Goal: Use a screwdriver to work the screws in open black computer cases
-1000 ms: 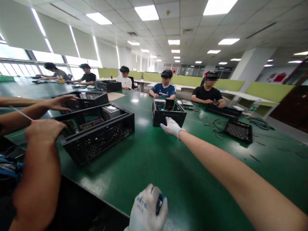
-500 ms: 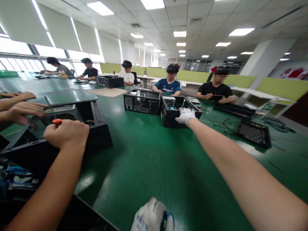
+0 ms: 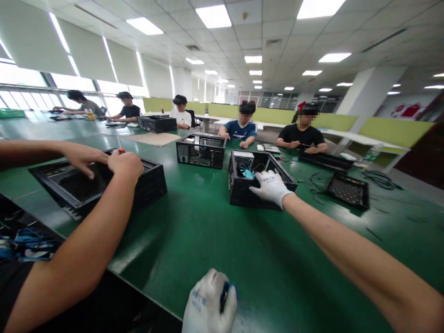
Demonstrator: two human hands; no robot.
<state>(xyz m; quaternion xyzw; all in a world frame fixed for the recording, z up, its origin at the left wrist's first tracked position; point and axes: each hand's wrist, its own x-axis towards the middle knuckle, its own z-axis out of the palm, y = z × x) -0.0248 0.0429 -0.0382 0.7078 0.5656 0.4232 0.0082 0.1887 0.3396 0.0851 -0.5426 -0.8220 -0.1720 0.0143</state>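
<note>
The right hand (image 3: 271, 187) has its fingers loosely spread and hooked over the near wall of the black computer case (image 3: 241, 192), which stands on the green worktop (image 3: 194, 236), nearer the wearer than half a second ago. A gap now parts it from the second case (image 3: 201, 156), which it almost met then. The left hand (image 3: 204, 305) stays low at the worktop's edge, fingers curled round a small dark-and-blue object (image 3: 224, 296) too hidden to identify.
</note>
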